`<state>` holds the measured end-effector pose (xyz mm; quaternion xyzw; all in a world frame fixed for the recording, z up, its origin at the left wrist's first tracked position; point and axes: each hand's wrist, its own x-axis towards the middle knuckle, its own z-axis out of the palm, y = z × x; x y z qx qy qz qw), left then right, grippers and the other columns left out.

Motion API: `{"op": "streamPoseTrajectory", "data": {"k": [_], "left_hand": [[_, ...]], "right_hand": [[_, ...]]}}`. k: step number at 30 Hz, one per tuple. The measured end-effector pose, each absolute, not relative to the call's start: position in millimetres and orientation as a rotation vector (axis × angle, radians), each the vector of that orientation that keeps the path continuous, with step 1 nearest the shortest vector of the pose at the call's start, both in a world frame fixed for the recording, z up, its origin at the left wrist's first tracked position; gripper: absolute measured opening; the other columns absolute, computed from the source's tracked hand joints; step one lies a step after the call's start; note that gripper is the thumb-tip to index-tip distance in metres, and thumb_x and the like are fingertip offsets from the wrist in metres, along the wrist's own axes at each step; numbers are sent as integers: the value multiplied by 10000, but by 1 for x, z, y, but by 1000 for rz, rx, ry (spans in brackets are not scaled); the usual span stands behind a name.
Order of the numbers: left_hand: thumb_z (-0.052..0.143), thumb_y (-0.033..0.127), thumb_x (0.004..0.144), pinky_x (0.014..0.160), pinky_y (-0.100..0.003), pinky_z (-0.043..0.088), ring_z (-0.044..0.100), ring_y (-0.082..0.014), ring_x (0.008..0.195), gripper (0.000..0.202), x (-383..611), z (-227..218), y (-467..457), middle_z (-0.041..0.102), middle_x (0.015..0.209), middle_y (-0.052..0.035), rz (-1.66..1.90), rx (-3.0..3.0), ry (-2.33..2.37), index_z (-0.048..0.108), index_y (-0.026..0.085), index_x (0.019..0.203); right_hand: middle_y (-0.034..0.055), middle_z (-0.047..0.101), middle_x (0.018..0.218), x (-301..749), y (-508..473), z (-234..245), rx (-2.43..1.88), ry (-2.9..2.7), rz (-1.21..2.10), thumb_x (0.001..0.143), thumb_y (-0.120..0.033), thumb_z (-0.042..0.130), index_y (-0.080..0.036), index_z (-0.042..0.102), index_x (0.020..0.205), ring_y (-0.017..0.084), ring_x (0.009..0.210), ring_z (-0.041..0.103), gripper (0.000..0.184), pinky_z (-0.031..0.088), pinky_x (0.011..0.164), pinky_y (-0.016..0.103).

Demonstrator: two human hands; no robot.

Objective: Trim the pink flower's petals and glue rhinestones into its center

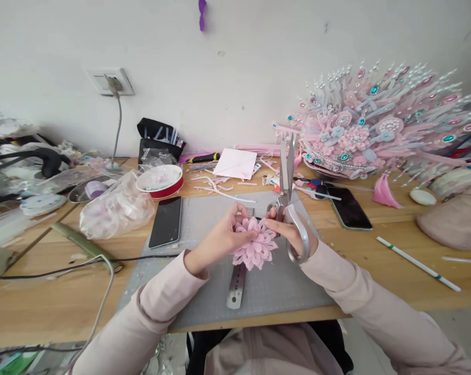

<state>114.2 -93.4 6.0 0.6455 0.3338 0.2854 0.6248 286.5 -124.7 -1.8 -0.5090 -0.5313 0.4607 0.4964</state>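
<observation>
Pale wall point(239, 78) at the back, a socket point(128, 83) with something plugged in over on the left, and a wooden worktop point(44, 312) that's pretty crowded. A grey cutting mat point(290, 286) is laid out in the middle with a steel ruler point(235, 294) on it. To the left, a phone point(165, 223), a red-sided tub point(170, 189) and a crumpled plastic bag point(116, 208) are parked; behind the mat, pale offcuts point(220, 187) are scattered near a white card point(235, 163). A big pink beaded piece point(356, 138) is stood at the right, with a second phone point(348, 207) in front.

Anyway, the pink flower point(256, 245) is held over the mat, with part of the ruler hidden by it. It's pinched by the fingers of the left hand point(225, 237), thumb across the petals. The scissors point(285, 177) are gripped in the right hand point(288, 232), blades up, and the flower's right edge looks to be touched by those fingers too.

Tips, fwiw: petals like these are probably easily crushed, so a light pinch near the middle is advised. Blades are best pointed away while petals get teased out, or one might be nicked. If the grip feels cramped, the scissors could be set down.
</observation>
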Motion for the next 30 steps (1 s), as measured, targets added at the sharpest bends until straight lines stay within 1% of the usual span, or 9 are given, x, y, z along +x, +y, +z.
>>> {"op": "streamPoseTrajectory", "data": {"k": [3, 7, 10, 13, 17, 20, 23, 26, 30], "left_hand": [[646, 346, 684, 435, -172, 273, 380, -42, 464, 349, 116, 7, -95, 471, 644, 70, 640, 1471, 768, 395, 194, 872], [669, 356, 664, 481, -183, 303, 392, -54, 519, 325, 118, 4, -95, 458, 650, 61, 671, 1483, 804, 434, 175, 798], [578, 400, 740, 520, -195, 312, 396, -68, 566, 267, 118, 3, -95, 450, 649, 47, 714, 1519, 779, 468, 157, 734], [500, 432, 779, 512, -203, 294, 375, -73, 548, 320, 118, 3, -92, 432, 592, 44, 702, 1556, 806, 488, 147, 634], [568, 410, 717, 476, -205, 280, 370, -70, 486, 297, 116, -1, -83, 452, 530, 50, 682, 1524, 894, 507, 148, 592], [556, 395, 723, 508, -217, 350, 451, -80, 486, 269, 114, -4, -75, 526, 577, 27, 809, 1359, 947, 509, 153, 616], [560, 404, 723, 550, -232, 399, 520, -87, 520, 247, 110, -4, -71, 589, 702, 6, 919, 1211, 916, 525, 159, 721], [594, 410, 704, 551, -228, 393, 528, -96, 556, 285, 109, -2, -71, 616, 745, 4, 826, 1285, 857, 558, 170, 854], [647, 385, 655, 505, -205, 324, 437, -77, 511, 256, 113, -3, -75, 530, 560, 38, 648, 1471, 808, 586, 138, 633]], "right_hand": [[-37, 492, 625, 286, -125, -5, -1211, -1300, 1100, 666, -356, 621, -223, 472, 679, 131, 571, 452, 200, 365, 543, 274], [-36, 490, 622, 285, -125, -4, -1204, -1338, 1000, 673, -329, 600, -217, 451, 680, 134, 579, 469, 186, 380, 575, 282], [-29, 499, 633, 283, -127, -2, -1206, -1346, 951, 663, -327, 598, -219, 428, 697, 138, 585, 483, 204, 401, 584, 291], [-31, 489, 622, 280, -129, -2, -1219, -1417, 961, 673, -308, 582, -214, 420, 689, 125, 561, 468, 187, 399, 565, 279], [-36, 474, 610, 278, -131, -6, -1215, -1465, 973, 688, -270, 552, -212, 410, 681, 105, 524, 441, 154, 376, 524, 251], [-25, 492, 635, 278, -130, -11, -1192, -1484, 945, 685, -263, 544, -212, 416, 703, 109, 527, 455, 140, 382, 528, 257], [-13, 504, 649, 278, -128, -14, -1187, -1477, 921, 683, -284, 535, -212, 417, 711, 122, 549, 481, 142, 402, 558, 273], [-5, 524, 641, 279, -127, -14, -1220, -1491, 895, 678, -297, 535, -211, 422, 703, 136, 565, 500, 144, 407, 564, 280], [-3, 529, 628, 280, -126, -10, -1268, -1533, 841, 674, -274, 541, -208, 439, 685, 141, 564, 507, 122, 401, 559, 275]]}}
